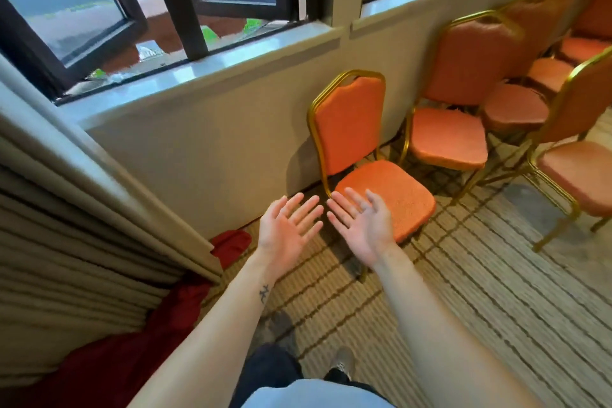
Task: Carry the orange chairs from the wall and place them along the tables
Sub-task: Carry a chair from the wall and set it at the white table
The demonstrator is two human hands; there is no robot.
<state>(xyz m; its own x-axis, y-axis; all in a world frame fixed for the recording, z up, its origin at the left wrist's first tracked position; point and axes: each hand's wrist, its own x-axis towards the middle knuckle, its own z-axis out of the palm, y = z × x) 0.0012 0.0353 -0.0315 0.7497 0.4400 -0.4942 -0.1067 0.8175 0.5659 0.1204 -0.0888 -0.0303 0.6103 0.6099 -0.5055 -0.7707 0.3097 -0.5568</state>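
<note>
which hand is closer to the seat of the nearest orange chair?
Right. The right hand overlaps the seat's left edge on the nearest orange chair; the left hand sits further left, over carpet, clear of it.

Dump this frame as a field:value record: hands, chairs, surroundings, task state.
nearest chair: orange, gold frame, upright, back toward wall
other chairs: several orange ones further right along the wall
left hand: open, palm up, empty
right hand: open, palm up, empty, overlaps nearest chair's seat in view; contact unclear
floor: patterned carpet
left edge: beige curtain, red cloth at its foot
tables: not in view
task state: no chair lifted yet
</note>
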